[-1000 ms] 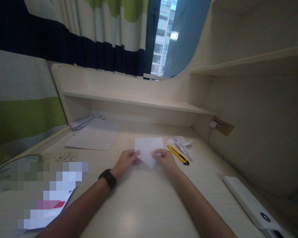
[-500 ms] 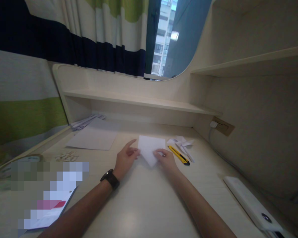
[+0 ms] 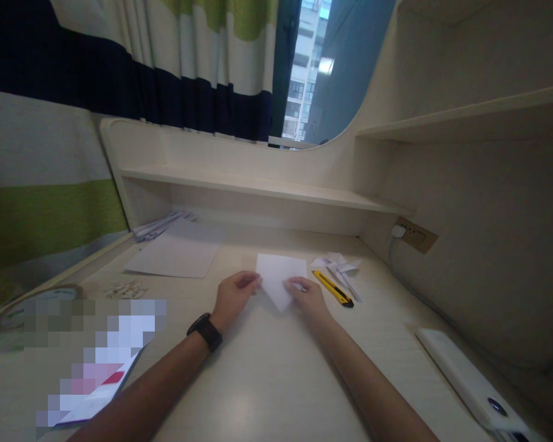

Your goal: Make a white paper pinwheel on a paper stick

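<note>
A white sheet of paper [image 3: 280,276], pointed at its near end, is held between my two hands just over the desk. My left hand [image 3: 236,296], with a black watch at the wrist, pinches the paper's left edge between thumb and fingers. On the other side, my right hand [image 3: 308,296] grips the right edge, its fingertips lying over the paper. To the right lies a yellow utility knife [image 3: 333,288], close to my right hand. Behind the knife rests a folded white paper pinwheel [image 3: 337,265] with a paper stick.
A stack of white paper [image 3: 177,252] lies at the back left, with small pale pieces [image 3: 125,289] and a roll of tape [image 3: 41,304] nearer. A partly pixelated flat item [image 3: 96,393] is at the front left. A white power bank [image 3: 465,377] sits right, below a wall socket [image 3: 415,234].
My left hand's raised index finger has come down, closing the fingers on the paper's left edge. My right hand has stayed in nearly the same place.
</note>
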`<state>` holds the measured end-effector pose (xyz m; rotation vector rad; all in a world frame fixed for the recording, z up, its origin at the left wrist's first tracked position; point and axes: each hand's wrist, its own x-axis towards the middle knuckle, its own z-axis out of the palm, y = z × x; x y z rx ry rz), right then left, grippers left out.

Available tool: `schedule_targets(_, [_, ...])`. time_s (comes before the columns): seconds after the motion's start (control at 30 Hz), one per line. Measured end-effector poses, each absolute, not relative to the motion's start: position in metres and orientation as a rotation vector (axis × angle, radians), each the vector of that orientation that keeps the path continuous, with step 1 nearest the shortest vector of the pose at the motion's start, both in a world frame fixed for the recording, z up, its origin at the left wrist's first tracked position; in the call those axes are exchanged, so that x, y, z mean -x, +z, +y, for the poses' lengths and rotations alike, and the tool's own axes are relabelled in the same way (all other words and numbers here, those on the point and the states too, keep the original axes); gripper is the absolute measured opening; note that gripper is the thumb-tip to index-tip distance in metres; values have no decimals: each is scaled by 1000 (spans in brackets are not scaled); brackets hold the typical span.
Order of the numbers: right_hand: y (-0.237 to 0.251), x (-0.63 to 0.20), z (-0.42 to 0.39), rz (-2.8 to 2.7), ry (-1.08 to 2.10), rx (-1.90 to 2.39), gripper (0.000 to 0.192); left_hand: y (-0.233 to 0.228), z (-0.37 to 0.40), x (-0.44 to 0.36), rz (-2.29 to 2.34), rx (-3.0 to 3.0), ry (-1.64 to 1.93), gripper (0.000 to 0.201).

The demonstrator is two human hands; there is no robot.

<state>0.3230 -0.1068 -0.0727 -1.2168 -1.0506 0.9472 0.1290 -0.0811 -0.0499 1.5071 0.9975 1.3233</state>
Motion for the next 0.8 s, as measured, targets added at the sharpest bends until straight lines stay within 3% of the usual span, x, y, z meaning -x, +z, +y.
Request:
schedule_targets(0.6, [-52, -332, -115, -912, 1153, 1109, 47, -47, -77, -122, 994, -1449, 1319, 28])
schedule_targets(0.73, [-51, -334, -114, -908, 1130, 1063, 33, -49, -75, -120, 999, -1381, 1356, 28])
schedule_targets(0.8, [-54, -336, -114, -925, 1124, 1047, 40, -50, -73, -120, 1003, -1352, 1375, 29])
